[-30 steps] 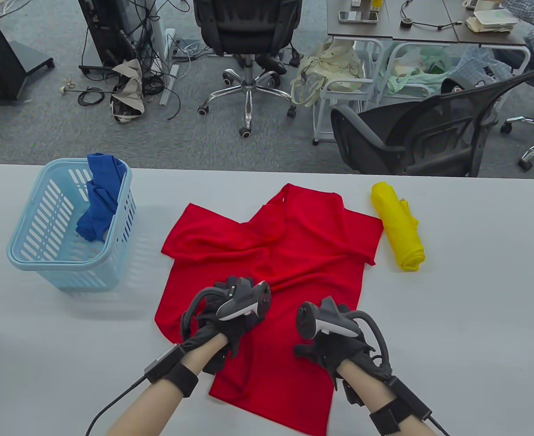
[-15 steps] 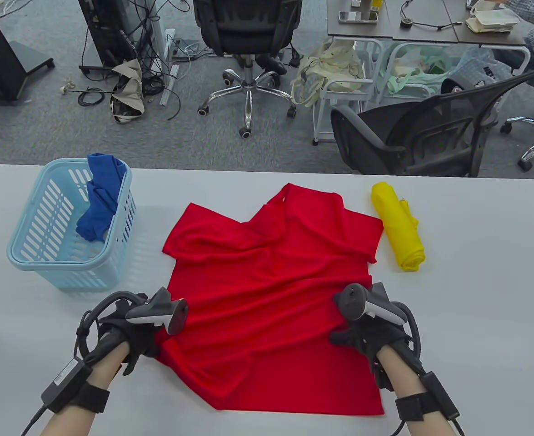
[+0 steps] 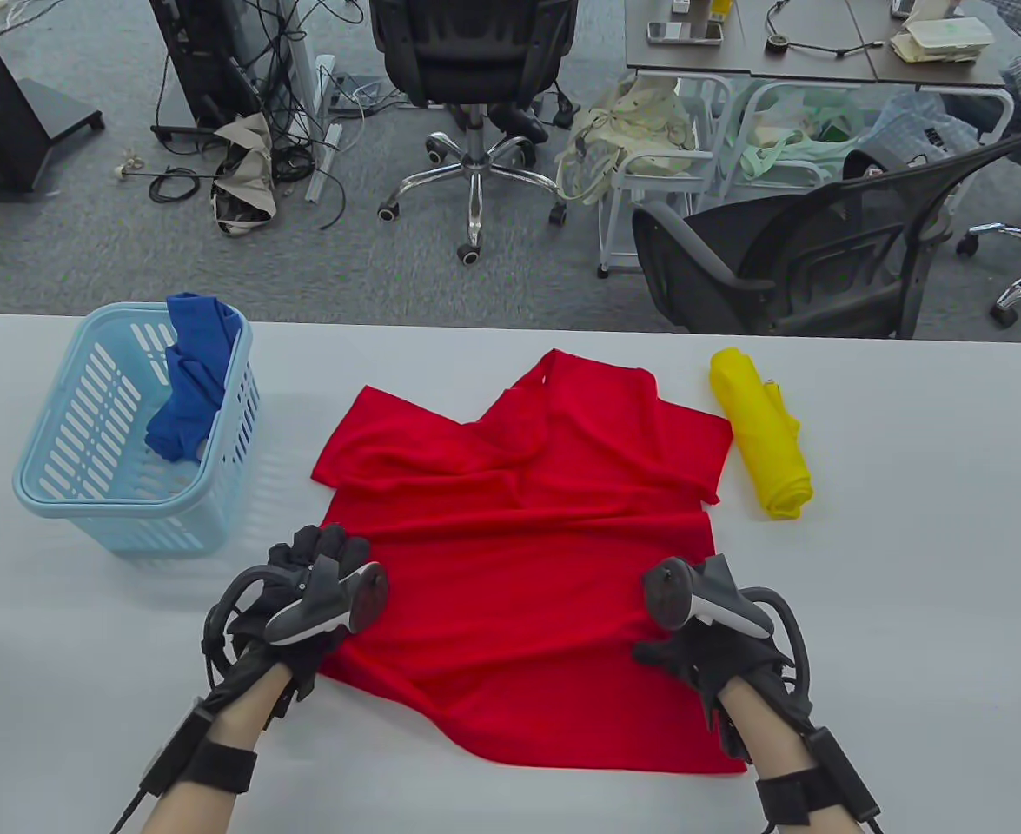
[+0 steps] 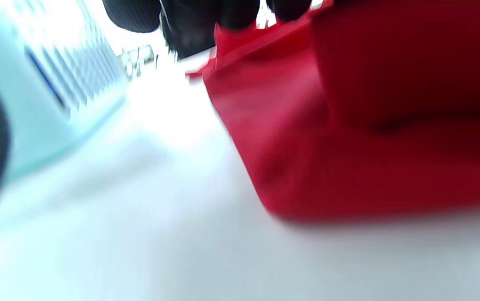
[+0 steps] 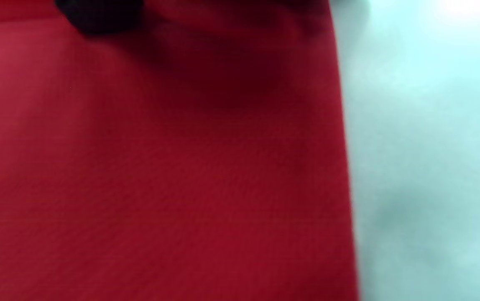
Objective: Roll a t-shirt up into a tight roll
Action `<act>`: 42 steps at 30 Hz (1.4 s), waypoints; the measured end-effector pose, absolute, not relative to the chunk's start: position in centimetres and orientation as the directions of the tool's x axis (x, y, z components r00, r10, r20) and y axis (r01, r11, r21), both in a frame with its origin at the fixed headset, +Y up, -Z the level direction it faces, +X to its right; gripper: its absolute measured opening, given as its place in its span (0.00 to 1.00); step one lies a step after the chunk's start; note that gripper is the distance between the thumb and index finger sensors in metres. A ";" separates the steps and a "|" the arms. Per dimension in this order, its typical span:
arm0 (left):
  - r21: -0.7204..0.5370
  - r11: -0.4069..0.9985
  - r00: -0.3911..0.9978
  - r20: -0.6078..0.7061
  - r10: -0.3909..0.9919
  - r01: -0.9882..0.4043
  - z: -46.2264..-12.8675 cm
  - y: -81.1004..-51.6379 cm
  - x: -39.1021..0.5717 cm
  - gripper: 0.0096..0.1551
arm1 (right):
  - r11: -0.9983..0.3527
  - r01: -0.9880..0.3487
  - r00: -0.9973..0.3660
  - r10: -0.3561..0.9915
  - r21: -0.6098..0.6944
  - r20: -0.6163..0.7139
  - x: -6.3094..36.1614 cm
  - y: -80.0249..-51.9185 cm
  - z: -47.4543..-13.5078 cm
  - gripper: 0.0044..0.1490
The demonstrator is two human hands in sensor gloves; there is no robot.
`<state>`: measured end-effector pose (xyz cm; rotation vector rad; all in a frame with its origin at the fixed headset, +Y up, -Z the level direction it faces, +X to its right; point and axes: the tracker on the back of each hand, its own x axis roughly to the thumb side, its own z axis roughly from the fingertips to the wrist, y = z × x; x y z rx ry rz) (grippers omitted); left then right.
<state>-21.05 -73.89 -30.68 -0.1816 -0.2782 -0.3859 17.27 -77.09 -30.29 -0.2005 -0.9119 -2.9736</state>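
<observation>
On table (image 3: pixel 910 565), red t-shirt (image 3: pixel 527 556), both hands (image 3: pixel 319 599) flat

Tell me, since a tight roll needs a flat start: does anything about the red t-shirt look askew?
Yes. The red t-shirt lies crooked on the white table: creases cross its middle, and its near hem slants, the corner by the left hand sitting farther up than the corner by the right hand.

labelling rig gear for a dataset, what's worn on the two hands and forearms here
Both the left hand and the right hand wear black sensor gloves. A dark grey tracker with a white underside is strapped to the back of each. Black looping cables run to small black boxes on the forearms, held by black wrist straps. No sleeves show.
</observation>
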 end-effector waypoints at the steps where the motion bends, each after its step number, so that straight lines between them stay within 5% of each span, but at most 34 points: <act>1: -0.100 0.922 0.886 0.329 -0.325 0.375 -30.2 -73.2 -20.7 0.40 | -0.830 0.076 -0.991 -0.003 0.553 0.132 17.1 -77.2 -30.3 0.52; 3: -0.199 0.950 0.902 0.407 -0.142 0.240 -30.0 -73.1 -20.3 0.29 | -0.831 0.079 -0.992 -0.011 0.551 0.125 17.0 -77.4 -30.3 0.49; 5: -0.365 0.908 0.920 0.390 -0.051 0.205 -30.4 -74.4 -20.5 0.28 | -0.830 0.077 -0.993 -0.013 0.553 0.118 17.0 -77.5 -30.4 0.47; 6: -0.469 0.836 0.915 0.395 -0.088 0.283 -30.5 -75.1 -20.9 0.33 | -0.831 0.068 -0.994 -0.007 0.552 0.112 17.1 -77.5 -30.6 0.47; 10: -0.563 0.713 0.875 0.461 -0.148 0.418 -29.8 -75.1 -21.6 0.56 | -0.831 0.037 -0.996 0.012 0.555 0.084 17.6 -77.5 -30.8 0.47; 13: -0.621 0.699 0.896 0.439 -0.065 0.354 -29.9 -76.7 -22.1 0.65 | -0.833 0.008 -0.998 0.028 0.553 0.056 18.1 -77.6 -31.1 0.47; 17: -0.572 0.792 0.965 0.250 -0.079 0.213 -31.4 -77.5 -23.0 0.40 | -0.832 -0.009 -0.998 0.041 0.554 0.044 18.2 -77.6 -31.2 0.47; 24: -0.172 0.885 0.882 0.285 -0.375 0.432 -31.2 -75.6 -21.7 0.32 | -0.840 0.004 -0.999 0.022 0.543 0.041 18.1 -77.6 -31.2 0.44; 26: -0.110 0.927 0.896 0.321 -0.307 0.358 -29.8 -73.5 -21.5 0.27 | -0.837 -0.007 -0.999 0.029 0.546 0.031 18.4 -77.6 -31.3 0.43; 28: -0.152 0.967 0.912 0.390 -0.132 0.205 -29.0 -72.4 -21.6 0.25 | -0.836 -0.014 -0.999 0.037 0.548 0.030 18.4 -77.7 -31.3 0.44; 30: -0.331 0.940 0.897 0.435 0.079 0.078 -28.7 -72.4 -21.7 0.32 | -0.837 -0.010 -0.999 0.033 0.547 0.032 18.4 -77.7 -31.3 0.44; 31: -0.495 0.859 0.892 0.437 0.115 0.132 -28.8 -73.2 -21.5 0.41 | -0.837 -0.007 -0.999 0.030 0.547 0.034 18.4 -77.7 -31.3 0.44; 34: -0.533 0.751 0.860 0.503 -0.088 0.389 -28.5 -75.4 -20.9 0.53 | -0.836 -0.011 -0.999 0.034 0.548 0.032 18.4 -77.7 -31.3 0.44; 36: -0.414 0.807 0.837 0.519 -0.172 0.422 -28.5 -75.2 -20.3 0.46 | -0.836 -0.012 -0.999 0.036 0.549 0.032 18.5 -77.7 -31.3 0.44; 38: -0.392 0.824 0.851 0.490 -0.189 0.409 -28.6 -74.7 -20.2 0.24 | -0.835 -0.015 -0.999 0.039 0.550 0.032 18.5 -77.7 -31.3 0.44; 39: -0.371 0.861 0.867 0.477 -0.145 0.348 -28.7 -74.3 -20.5 0.19 | -0.835 -0.016 -0.999 0.040 0.550 0.032 18.5 -77.7 -31.3 0.44; 42: -0.566 0.813 0.895 0.423 0.144 0.137 -29.7 -74.0 -22.5 0.19 | -0.835 -0.017 -0.999 0.041 0.551 0.032 18.5 -77.7 -31.3 0.44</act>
